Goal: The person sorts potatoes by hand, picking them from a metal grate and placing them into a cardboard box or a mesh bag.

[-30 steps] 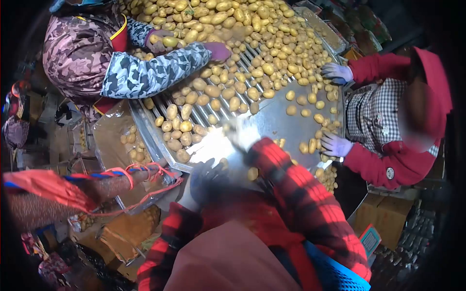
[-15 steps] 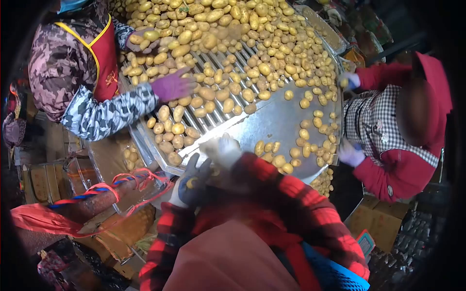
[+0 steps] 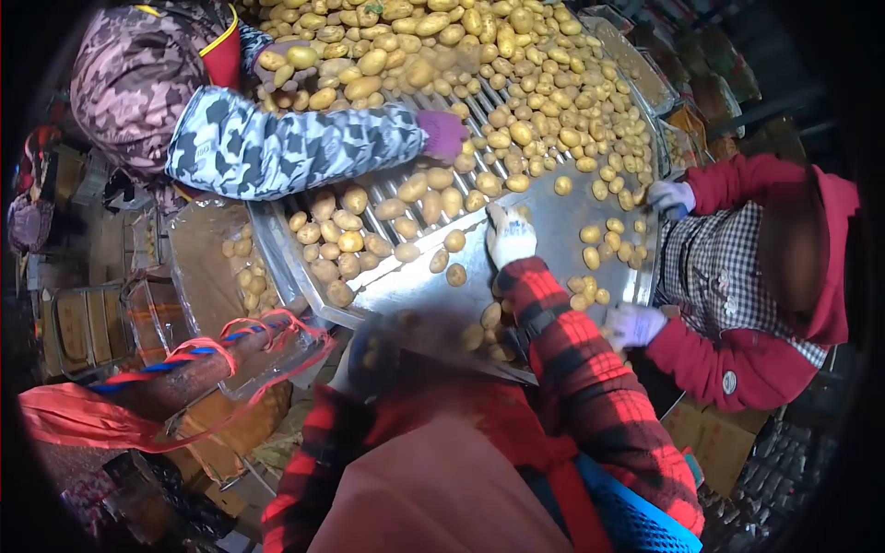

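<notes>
My right hand (image 3: 512,240), in a white glove, reaches onto the metal sorting table (image 3: 415,268). Its fingers look extended, close to potatoes (image 3: 489,184) at the lower end of the slatted rollers (image 3: 383,197); no potato shows in its grip. Two loose potatoes (image 3: 447,265) lie on the sheet metal to its left. My left hand (image 3: 359,359), in a dark glove, is low at the table's near edge. Motion blur and shadow smear its fingers, so what it holds cannot be made out. More potatoes (image 3: 489,327) sit close to my body, between my arms.
A large heap of potatoes (image 3: 544,83) covers the far side. A co-worker's purple glove (image 3: 442,135) reaches in from the left. At the right edge are another co-worker's pale gloves (image 3: 634,326). A rope-wrapped bar (image 3: 198,355) and a plastic-lined box (image 3: 207,263) stand left.
My right hand has moved forward and right across the metal, away from my left hand. The left co-worker's arm has stretched farther over the rollers. Several potatoes have shifted nearer me.
</notes>
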`<move>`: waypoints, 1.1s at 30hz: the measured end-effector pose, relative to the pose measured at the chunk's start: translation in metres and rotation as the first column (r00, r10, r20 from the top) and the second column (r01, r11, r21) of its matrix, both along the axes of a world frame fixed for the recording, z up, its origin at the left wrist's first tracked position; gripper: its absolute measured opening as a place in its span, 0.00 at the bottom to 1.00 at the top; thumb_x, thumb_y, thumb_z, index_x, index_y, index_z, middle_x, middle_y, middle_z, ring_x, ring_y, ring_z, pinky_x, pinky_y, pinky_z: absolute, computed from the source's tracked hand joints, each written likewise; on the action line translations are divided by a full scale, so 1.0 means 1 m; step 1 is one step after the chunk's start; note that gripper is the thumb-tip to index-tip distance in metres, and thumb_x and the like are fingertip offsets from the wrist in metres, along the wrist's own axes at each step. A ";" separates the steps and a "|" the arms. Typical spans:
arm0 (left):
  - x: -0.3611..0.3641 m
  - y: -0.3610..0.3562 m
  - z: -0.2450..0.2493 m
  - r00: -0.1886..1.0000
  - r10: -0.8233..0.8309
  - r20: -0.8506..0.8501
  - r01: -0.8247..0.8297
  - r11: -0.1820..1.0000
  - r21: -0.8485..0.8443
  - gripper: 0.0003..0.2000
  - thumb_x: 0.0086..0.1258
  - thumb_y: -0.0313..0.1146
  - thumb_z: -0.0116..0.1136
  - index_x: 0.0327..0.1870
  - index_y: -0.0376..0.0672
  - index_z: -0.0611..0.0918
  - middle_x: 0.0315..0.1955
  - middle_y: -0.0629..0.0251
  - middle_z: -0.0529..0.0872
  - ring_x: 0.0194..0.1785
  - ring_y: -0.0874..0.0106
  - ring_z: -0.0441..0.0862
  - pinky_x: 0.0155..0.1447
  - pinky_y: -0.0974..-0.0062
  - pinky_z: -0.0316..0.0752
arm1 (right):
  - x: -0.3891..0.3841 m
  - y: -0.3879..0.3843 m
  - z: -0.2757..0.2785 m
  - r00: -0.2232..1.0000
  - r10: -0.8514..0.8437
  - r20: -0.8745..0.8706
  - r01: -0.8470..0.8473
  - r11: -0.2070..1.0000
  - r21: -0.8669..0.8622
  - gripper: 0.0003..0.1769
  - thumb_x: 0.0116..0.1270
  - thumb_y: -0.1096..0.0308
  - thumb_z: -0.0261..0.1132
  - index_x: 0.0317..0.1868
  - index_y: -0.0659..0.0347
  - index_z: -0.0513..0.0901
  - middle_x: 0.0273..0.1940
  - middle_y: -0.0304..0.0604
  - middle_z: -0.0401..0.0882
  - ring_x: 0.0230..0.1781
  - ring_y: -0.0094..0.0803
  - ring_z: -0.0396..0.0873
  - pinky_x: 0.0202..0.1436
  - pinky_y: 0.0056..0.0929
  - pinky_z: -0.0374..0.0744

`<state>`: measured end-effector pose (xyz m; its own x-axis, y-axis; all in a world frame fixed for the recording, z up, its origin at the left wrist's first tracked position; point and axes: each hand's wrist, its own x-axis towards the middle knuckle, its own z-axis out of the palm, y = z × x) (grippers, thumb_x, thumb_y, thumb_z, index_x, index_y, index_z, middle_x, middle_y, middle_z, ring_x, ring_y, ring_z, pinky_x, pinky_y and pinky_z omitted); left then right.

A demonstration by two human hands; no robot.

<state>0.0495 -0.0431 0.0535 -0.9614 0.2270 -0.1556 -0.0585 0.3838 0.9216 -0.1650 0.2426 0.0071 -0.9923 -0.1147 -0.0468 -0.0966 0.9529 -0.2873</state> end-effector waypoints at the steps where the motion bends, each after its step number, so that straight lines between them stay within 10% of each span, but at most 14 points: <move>1: 0.002 0.001 0.003 0.955 0.065 0.290 -0.167 0.924 0.344 0.16 0.79 0.33 0.51 0.61 0.35 0.76 0.47 0.61 0.83 0.45 0.72 0.81 0.53 0.72 0.78 | 0.010 -0.010 0.010 0.999 -0.018 -0.043 0.016 0.999 -0.051 0.23 0.64 0.64 0.65 0.61 0.51 0.81 0.50 0.52 0.84 0.51 0.53 0.83 0.53 0.51 0.81; 2: 0.001 0.003 0.000 0.954 0.073 0.292 -0.177 0.921 0.347 0.16 0.79 0.33 0.51 0.61 0.35 0.76 0.47 0.61 0.83 0.45 0.72 0.81 0.53 0.72 0.78 | 0.011 -0.019 0.006 0.969 0.021 -0.248 -0.063 0.985 -0.162 0.24 0.64 0.62 0.67 0.61 0.51 0.81 0.52 0.52 0.84 0.52 0.53 0.83 0.53 0.50 0.81; 5: -0.002 0.005 -0.008 0.956 -0.040 -0.290 0.043 0.999 0.002 0.23 0.80 0.34 0.51 0.72 0.36 0.69 0.53 0.62 0.83 0.36 0.84 0.74 0.39 0.84 0.71 | -0.022 -0.036 -0.006 0.997 -0.079 0.019 0.081 0.981 -0.179 0.25 0.64 0.63 0.66 0.63 0.48 0.79 0.52 0.54 0.86 0.53 0.55 0.83 0.54 0.50 0.81; 7: 0.007 0.000 -0.008 0.835 -0.128 0.535 -0.337 0.649 0.682 0.26 0.80 0.31 0.49 0.77 0.40 0.65 0.66 0.57 0.79 0.58 0.63 0.82 0.56 0.66 0.81 | -0.043 -0.035 0.003 0.984 -0.101 0.147 0.125 0.978 -0.164 0.25 0.65 0.61 0.64 0.64 0.46 0.79 0.51 0.56 0.86 0.53 0.55 0.83 0.57 0.49 0.80; 11: -0.007 0.007 0.005 0.876 -0.094 0.474 -0.323 0.614 0.720 0.30 0.78 0.30 0.50 0.81 0.41 0.59 0.71 0.58 0.74 0.65 0.58 0.77 0.66 0.60 0.76 | 0.003 -0.035 0.056 0.927 -0.222 0.301 0.336 0.849 -0.407 0.29 0.68 0.52 0.66 0.68 0.49 0.79 0.55 0.55 0.86 0.57 0.53 0.83 0.62 0.42 0.79; 14: -0.011 0.016 0.017 0.823 -0.032 0.568 -0.538 0.277 0.796 0.28 0.76 0.31 0.54 0.76 0.37 0.66 0.67 0.57 0.77 0.60 0.61 0.81 0.65 0.62 0.75 | 0.072 -0.040 0.064 0.750 0.514 0.415 -0.197 0.774 -0.602 0.28 0.70 0.64 0.65 0.71 0.52 0.78 0.62 0.51 0.83 0.62 0.42 0.82 0.63 0.37 0.80; 17: -0.013 0.003 0.011 0.864 -0.032 0.502 -0.456 0.372 0.808 0.25 0.76 0.30 0.54 0.73 0.34 0.70 0.66 0.58 0.80 0.63 0.64 0.78 0.67 0.64 0.74 | 0.074 -0.086 0.063 0.859 0.497 0.122 -0.399 0.800 -0.449 0.21 0.66 0.66 0.63 0.60 0.53 0.82 0.54 0.46 0.84 0.54 0.43 0.83 0.59 0.40 0.80; 19: -0.007 -0.015 -0.017 0.990 -0.141 -0.029 0.144 0.957 0.250 0.29 0.68 0.26 0.59 0.72 0.38 0.71 0.64 0.56 0.79 0.65 0.61 0.78 0.67 0.64 0.76 | 0.075 -0.114 0.051 0.881 0.466 0.074 -0.434 0.862 -0.264 0.18 0.64 0.66 0.63 0.55 0.54 0.83 0.50 0.45 0.83 0.51 0.44 0.82 0.58 0.42 0.79; 21: -0.002 -0.018 0.000 0.994 -0.104 -0.037 0.111 0.954 0.279 0.26 0.69 0.26 0.59 0.70 0.38 0.73 0.62 0.58 0.80 0.64 0.63 0.79 0.65 0.66 0.77 | 0.087 -0.134 0.032 0.802 0.578 0.150 -0.597 0.778 0.195 0.16 0.60 0.64 0.66 0.49 0.54 0.81 0.44 0.46 0.81 0.48 0.47 0.80 0.55 0.45 0.78; 26: 0.031 -0.018 0.028 0.992 0.122 -0.027 -0.096 0.882 0.461 0.14 0.74 0.24 0.55 0.59 0.38 0.79 0.55 0.64 0.82 0.57 0.71 0.80 0.57 0.72 0.80 | 0.087 -0.123 0.027 0.901 0.354 0.249 -0.339 0.935 -0.103 0.21 0.60 0.64 0.67 0.55 0.50 0.80 0.49 0.52 0.80 0.48 0.50 0.81 0.55 0.47 0.79; 28: 0.044 -0.027 0.006 0.704 0.105 0.703 -0.527 0.740 0.417 0.12 0.77 0.24 0.52 0.58 0.38 0.79 0.52 0.65 0.83 0.59 0.75 0.80 0.56 0.74 0.81 | 0.046 -0.133 -0.002 0.891 0.366 -0.268 -0.394 0.917 -0.057 0.21 0.62 0.65 0.65 0.57 0.48 0.80 0.49 0.53 0.80 0.49 0.52 0.82 0.52 0.49 0.80; 29: 0.051 -0.025 0.002 0.704 0.111 0.701 -0.527 0.744 0.411 0.12 0.77 0.24 0.52 0.58 0.38 0.79 0.52 0.65 0.83 0.59 0.75 0.80 0.56 0.74 0.81 | 0.029 -0.147 -0.009 0.928 0.354 -0.119 -0.353 0.935 0.035 0.19 0.63 0.66 0.64 0.56 0.48 0.81 0.50 0.55 0.80 0.48 0.53 0.83 0.50 0.49 0.80; 31: 0.061 -0.020 -0.004 0.917 0.242 -0.316 -0.150 0.945 0.289 0.14 0.79 0.30 0.53 0.61 0.39 0.78 0.51 0.64 0.84 0.54 0.75 0.83 0.53 0.75 0.81 | -0.007 -0.158 -0.007 0.933 0.356 0.058 -0.359 0.931 0.069 0.15 0.63 0.68 0.63 0.51 0.49 0.84 0.51 0.57 0.80 0.47 0.52 0.84 0.48 0.50 0.81; 33: 0.086 -0.051 -0.014 0.972 0.224 -0.076 -0.213 0.968 0.133 0.13 0.79 0.33 0.52 0.59 0.41 0.78 0.49 0.64 0.84 0.51 0.72 0.83 0.51 0.75 0.82 | -0.005 -0.161 0.005 0.931 0.349 0.109 -0.360 0.928 0.099 0.13 0.67 0.64 0.62 0.49 0.45 0.89 0.54 0.51 0.83 0.53 0.41 0.85 0.52 0.47 0.81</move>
